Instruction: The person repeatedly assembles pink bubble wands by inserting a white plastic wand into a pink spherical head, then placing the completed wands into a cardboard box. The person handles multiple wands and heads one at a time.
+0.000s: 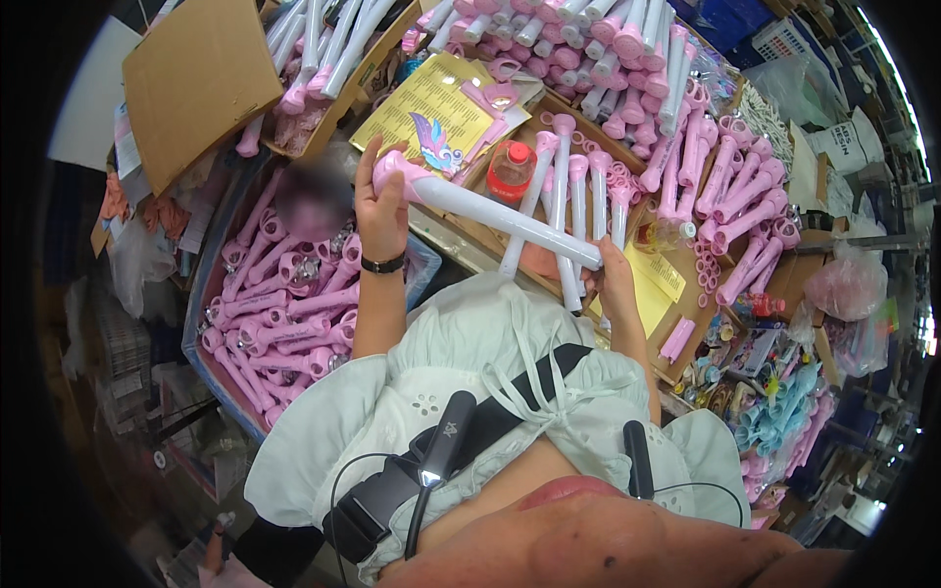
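Observation:
I hold a toy wand (490, 211) with a long white tube and a pink handle across my front. My left hand (380, 211) grips its pink handle end, raised over the bin at my left. My right hand (613, 269) holds the far tip of the white tube, close to the wands standing in the cardboard tray (549, 265). A black band sits on my left wrist.
A blue bin (201, 323) of pink handles lies at my left. Cardboard boxes of finished wands (608, 59) fill the back. A yellow card with a butterfly picture (431, 113) and a red-capped bottle (510, 171) sit ahead. Loose pink wands (735, 206) lie right.

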Demonstrator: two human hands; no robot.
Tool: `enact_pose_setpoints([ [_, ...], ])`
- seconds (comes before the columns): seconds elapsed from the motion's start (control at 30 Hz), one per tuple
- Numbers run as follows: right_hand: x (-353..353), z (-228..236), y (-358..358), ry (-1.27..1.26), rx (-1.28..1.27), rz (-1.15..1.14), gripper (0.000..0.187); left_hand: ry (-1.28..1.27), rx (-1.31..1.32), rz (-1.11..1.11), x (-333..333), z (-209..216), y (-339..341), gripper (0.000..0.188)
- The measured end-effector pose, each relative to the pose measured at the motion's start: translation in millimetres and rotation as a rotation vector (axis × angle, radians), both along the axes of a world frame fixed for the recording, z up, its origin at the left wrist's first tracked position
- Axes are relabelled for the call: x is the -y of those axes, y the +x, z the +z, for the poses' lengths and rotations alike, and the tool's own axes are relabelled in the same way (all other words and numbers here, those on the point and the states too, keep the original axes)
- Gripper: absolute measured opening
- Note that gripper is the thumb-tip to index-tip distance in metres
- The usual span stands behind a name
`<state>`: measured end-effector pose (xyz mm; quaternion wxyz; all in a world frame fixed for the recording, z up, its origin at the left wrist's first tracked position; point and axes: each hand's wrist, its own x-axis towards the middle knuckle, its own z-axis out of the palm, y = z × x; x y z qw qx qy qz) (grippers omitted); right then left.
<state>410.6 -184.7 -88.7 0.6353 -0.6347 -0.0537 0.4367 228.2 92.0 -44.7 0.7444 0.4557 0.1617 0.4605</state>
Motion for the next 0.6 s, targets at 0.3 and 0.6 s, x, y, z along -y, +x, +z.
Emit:
enact_pose_setpoints([
  [0.3,-24.2,-40.9,-14.5,0.114,-0.429,-0.083,0.035,0.497,0.089,-0.19,62.3,29.8,31.4,0.13],
  [0.6,-25.4,-59.2,-19.8,0.056,-0.287,-0.239,0.031,1.001,-0.337,-0.038,51.8,59.5,29.0,0.041],
])
